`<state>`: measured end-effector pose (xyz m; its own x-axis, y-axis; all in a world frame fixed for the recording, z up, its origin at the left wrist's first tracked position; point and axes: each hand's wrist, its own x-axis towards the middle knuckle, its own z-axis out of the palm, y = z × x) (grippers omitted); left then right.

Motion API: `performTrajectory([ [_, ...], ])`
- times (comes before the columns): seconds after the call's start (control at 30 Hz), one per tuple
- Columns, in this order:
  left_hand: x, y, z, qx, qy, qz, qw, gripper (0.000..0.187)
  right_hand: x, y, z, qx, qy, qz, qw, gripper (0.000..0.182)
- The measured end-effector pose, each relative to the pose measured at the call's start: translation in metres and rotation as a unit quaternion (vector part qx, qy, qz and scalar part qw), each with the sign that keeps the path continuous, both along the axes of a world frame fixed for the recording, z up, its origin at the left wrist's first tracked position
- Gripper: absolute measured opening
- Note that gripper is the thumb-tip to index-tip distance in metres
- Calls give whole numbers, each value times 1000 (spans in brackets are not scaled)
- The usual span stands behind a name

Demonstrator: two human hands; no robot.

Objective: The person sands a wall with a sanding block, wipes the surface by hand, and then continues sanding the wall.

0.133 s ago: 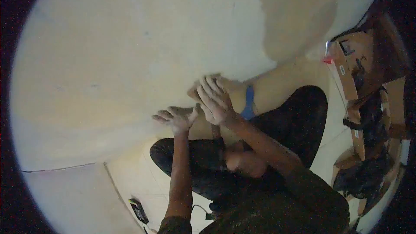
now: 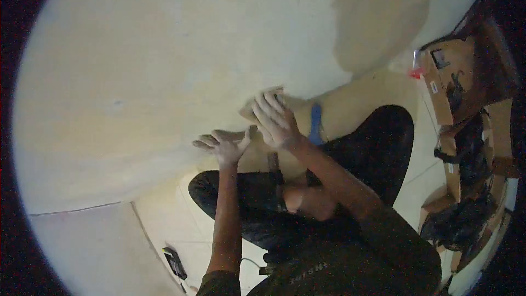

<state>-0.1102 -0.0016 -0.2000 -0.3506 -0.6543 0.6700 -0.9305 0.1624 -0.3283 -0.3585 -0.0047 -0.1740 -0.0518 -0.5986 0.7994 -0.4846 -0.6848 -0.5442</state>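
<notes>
My right hand (image 2: 275, 121), dusted pale, presses a brown piece of sandpaper (image 2: 248, 111) flat against the pale wall (image 2: 164, 66). Its fingers lie over the sheet and hide most of it. To the left, my left hand (image 2: 226, 147) has its fingers spread and its thumb apart. It holds nothing and is close to the lower part of the wall; whether it touches cannot be made out. A blue-handled tool (image 2: 315, 123), perhaps a scraper, lies just right of my right hand, its lower end hidden by my leg.
Cardboard boxes (image 2: 445, 90) with dark bags (image 2: 457, 222) stand along the right side. A small black and yellow object (image 2: 175, 263) lies on the tiled floor (image 2: 192, 225) at lower left. My crossed legs (image 2: 378, 142) sit close to the wall. A darker patch (image 2: 378, 16) marks the wall at upper right.
My right hand and the sandpaper have shifted slightly up and to the right along the wall. My left hand has stayed almost in place.
</notes>
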Motion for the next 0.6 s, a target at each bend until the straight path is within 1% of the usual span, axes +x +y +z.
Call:
performTrajectory([
  [0.03, -5, -8, -9, -14, 11, -5, 1000, 145, -1, -7, -17, -16, 33, 3, 999, 57],
  [0.07, -15, -6, -28, -27, 45, 13, 999, 146, -3, -2, -20, -18, 11, 16, 1000, 56],
  [0.1, -15, -5, -33, -40, 42, 8, 998, 146, -5, 1, -7, -31, 6, 15, 999, 56],
  [0.13, -16, -5, -25, -29, 25, 8, 999, 146, -15, 0, 23, -19, -14, 17, 1000, 56],
  [0.17, -19, -14, -15, -14, 8, -2, 1000, 145, -24, -11, 39, -4, -33, 11, 999, 56],
  [0.2, -26, -28, -8, -10, -1, -17, 1000, 145, -29, -24, 36, 3, -31, 19, 999, 54],
  [0.23, -27, -27, -5, -1, 3, -14, 1000, 145, -25, -23, 23, 3, -11, 12, 1000, 53],
  [0.27, -29, -26, -2, 1, 11, -10, 1000, 146, -22, -23, 21, -5, 14, 7, 1000, 53],
  [0.3, -26, -3, -7, -8, 26, 6, 1000, 146, -16, -5, 16, -24, 45, 14, 999, 53],
  [0.33, -28, -1, 0, -21, 18, 6, 1000, 146, -16, -2, 15, -26, 18, 19, 999, 52],
  [0.37, -39, -25, 14, -12, 4, -4, 1000, 146, -34, -20, 52, -7, -15, 13, 1000, 51],
  [0.4, -36, -21, 11, -7, -2, -2, 1000, 147, -37, -17, 63, 8, -41, 19, 999, 50],
  [0.5, -29, -23, 7, 10, 11, -9, 1000, 146, -37, -27, 36, -6, 4, 10, 1000, 49],
  [0.53, -27, -23, 2, -3, 26, -14, 1000, 144, -22, -24, 2, -24, 60, -8, 998, 50],
  [0.57, -35, -22, 11, -15, 34, -19, 999, 142, -27, -23, 14, -24, 29, 1, 999, 50],
  [0.6, -37, -20, 10, -18, 43, -23, 999, 140, -27, -21, 29, -15, 0, 11, 1000, 50],
])
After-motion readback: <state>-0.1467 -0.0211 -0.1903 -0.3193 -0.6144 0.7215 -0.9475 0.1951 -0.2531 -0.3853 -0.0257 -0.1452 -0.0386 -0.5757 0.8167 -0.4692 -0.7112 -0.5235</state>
